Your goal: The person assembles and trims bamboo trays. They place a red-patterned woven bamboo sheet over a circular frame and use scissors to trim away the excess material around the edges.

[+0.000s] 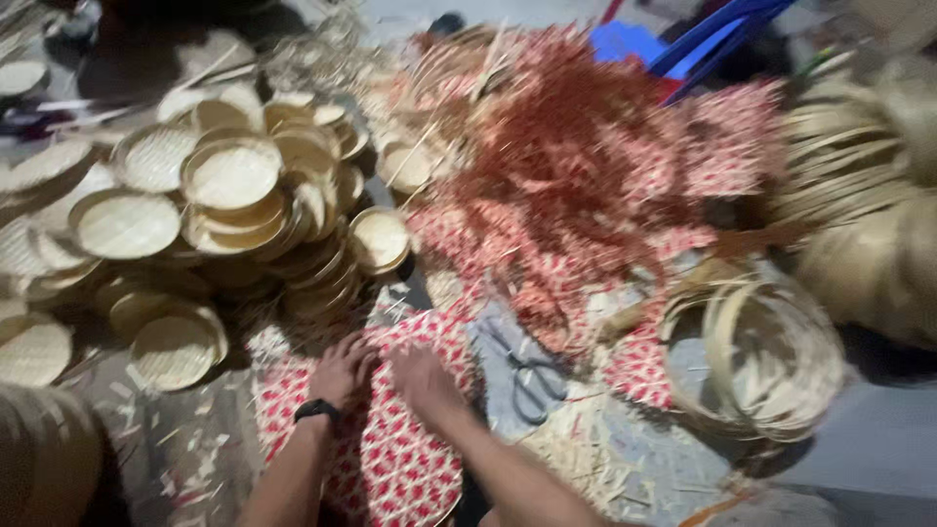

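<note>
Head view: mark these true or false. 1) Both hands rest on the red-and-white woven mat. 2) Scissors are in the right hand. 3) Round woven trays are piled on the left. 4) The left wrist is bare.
1) True: the left hand and right hand press on the red-and-white woven mat.
2) False: the scissors lie on the floor right of the hands.
3) True: the round woven trays are heaped there.
4) False: it wears a black wristband.

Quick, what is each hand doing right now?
Left hand: pressing down on the red-and-white woven mat.
Right hand: also on the mat; grip cannot be told.
</note>
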